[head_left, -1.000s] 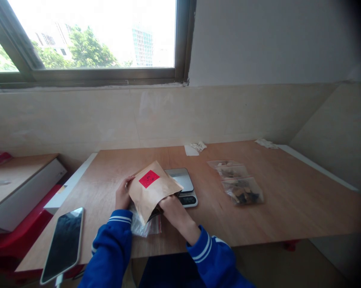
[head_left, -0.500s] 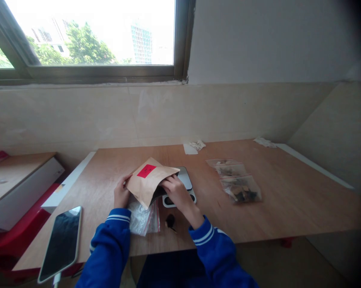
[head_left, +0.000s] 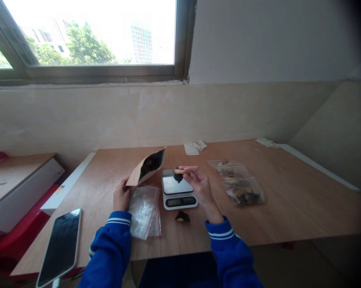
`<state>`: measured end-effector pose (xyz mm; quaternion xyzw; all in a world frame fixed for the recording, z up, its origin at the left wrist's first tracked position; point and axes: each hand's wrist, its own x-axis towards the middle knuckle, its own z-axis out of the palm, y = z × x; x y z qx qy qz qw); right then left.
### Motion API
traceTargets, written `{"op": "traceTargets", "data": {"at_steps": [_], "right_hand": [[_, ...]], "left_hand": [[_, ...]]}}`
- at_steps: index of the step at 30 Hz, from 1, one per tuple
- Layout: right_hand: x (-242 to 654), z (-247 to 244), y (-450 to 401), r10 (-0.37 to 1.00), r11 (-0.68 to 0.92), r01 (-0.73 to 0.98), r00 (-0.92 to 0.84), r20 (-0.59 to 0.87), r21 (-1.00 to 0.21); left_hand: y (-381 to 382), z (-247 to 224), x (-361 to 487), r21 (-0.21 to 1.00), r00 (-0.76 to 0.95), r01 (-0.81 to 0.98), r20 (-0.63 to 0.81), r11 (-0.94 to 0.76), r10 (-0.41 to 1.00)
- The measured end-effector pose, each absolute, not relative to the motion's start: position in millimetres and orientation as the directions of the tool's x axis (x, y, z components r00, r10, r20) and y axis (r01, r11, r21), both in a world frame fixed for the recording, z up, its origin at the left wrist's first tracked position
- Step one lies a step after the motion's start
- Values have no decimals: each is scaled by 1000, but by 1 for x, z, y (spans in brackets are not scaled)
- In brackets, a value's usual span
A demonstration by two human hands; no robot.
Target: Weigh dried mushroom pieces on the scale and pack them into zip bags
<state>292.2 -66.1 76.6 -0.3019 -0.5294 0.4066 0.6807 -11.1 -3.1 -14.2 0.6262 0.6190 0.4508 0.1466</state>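
Currently, a kraft paper pouch [head_left: 147,167] is pinched near its lower corner by the left hand [head_left: 122,196], with dark contents visible in its open mouth. A dark chunk [head_left: 178,176] is held between the right hand [head_left: 200,186]'s fingertips over a digital scale [head_left: 177,202]; one further piece [head_left: 182,217] lies on the bench [head_left: 258,224] just before the scale.

One kraft paper pouch [head_left: 144,170], one digital scale [head_left: 177,202], one phone [head_left: 58,248] — two dark chunks [head_left: 182,217], one empty zip bag [head_left: 143,212], three filled zip bags [head_left: 243,191].
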Motion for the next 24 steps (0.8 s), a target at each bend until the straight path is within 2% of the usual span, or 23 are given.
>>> {"op": "traceTargets", "data": {"at_steps": [3,6,8,12,18,21,24], "right_hand": [[301,51,-48,912,404,-215,174,372,-889],[300,26,-28,942,325,-80,112,315,-942],[296,15,-18,941,329,2,86,328,-944],[293,7,-11,915,382,205,56,400,-901],[301,13,-29,890,413,496,-43,454,-764],[305,21,-47,876,410,560,-24,481,-720],[304,32,-73,856,442,540,-15,517,-717]], "left_hand": [[-2,-13,-12,716,-199,686,350,-125,915],[-2,-10,-11,709,-221,699,340,-94,914],[-2,-8,-10,716,-223,692,335,-94,915],[-3,-7,-8,717,-225,691,334,-92,915],[-1,-12,-10,712,-212,695,332,-97,919],[0,-15,-11,701,-213,706,344,-100,914],[1,-17,-12,694,-202,711,356,-114,912]]}}
